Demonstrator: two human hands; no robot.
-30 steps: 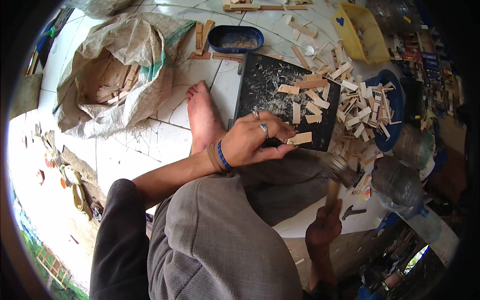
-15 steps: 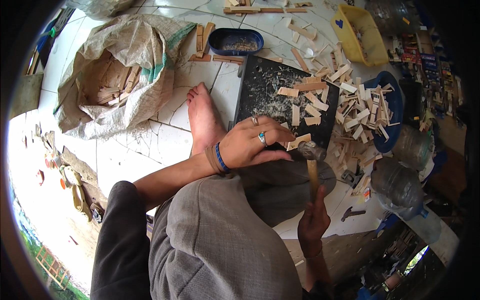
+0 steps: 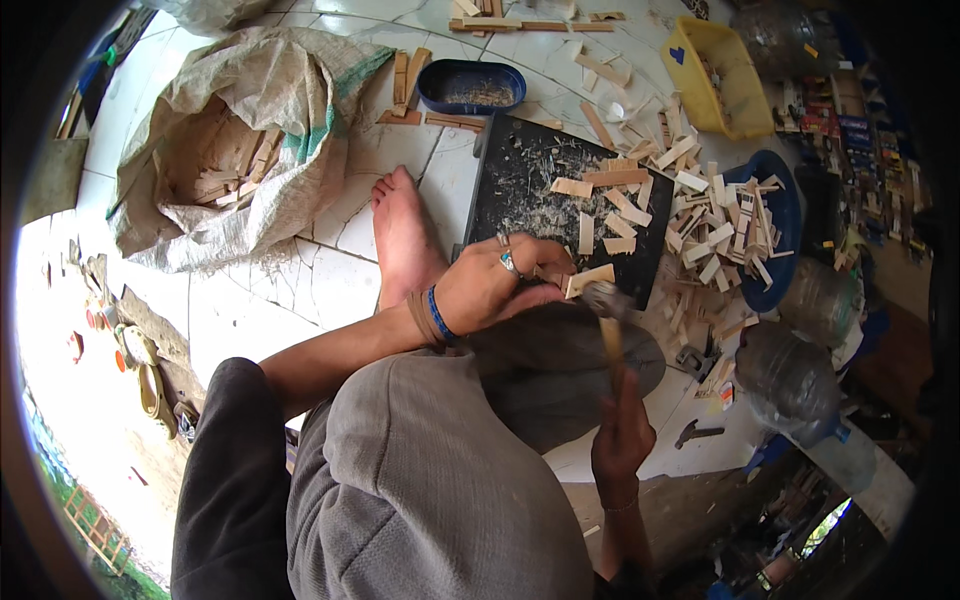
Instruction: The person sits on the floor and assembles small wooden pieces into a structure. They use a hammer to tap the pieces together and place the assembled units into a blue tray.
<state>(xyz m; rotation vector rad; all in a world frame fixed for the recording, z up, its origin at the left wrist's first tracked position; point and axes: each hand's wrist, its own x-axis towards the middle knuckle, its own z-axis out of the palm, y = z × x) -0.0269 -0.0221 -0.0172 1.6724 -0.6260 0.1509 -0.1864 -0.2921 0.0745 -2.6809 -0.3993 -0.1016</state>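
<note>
Over my bent knee, my left hand (image 3: 505, 282) is closed with fingertips and thumb on a small pale wood piece (image 3: 592, 280), its free end sticking out to the right. My right hand (image 3: 625, 432) grips a hammer (image 3: 612, 342) by its wooden handle. The hammer's head, smeared by motion, is right beside the wood piece; I cannot tell if they touch. Beyond the left hand lies a black board (image 3: 515, 190), strewn with shavings and several short wood strips (image 3: 627, 206).
A woven sack (image 3: 230, 90) with wood scraps stands at left, near my bare foot (image 3: 405, 235). Blue oval tray (image 3: 440, 72), yellow tub (image 3: 748, 95) and blue basin (image 3: 785, 270) lie beyond and right. Wood pieces (image 3: 705, 235) heap beside the basin; another hammer (image 3: 697, 432) rests on the floor.
The left fingers have curled in more around the wood piece, which sits slightly farther left. The hammer has shifted a little to the left and its head is now blurred.
</note>
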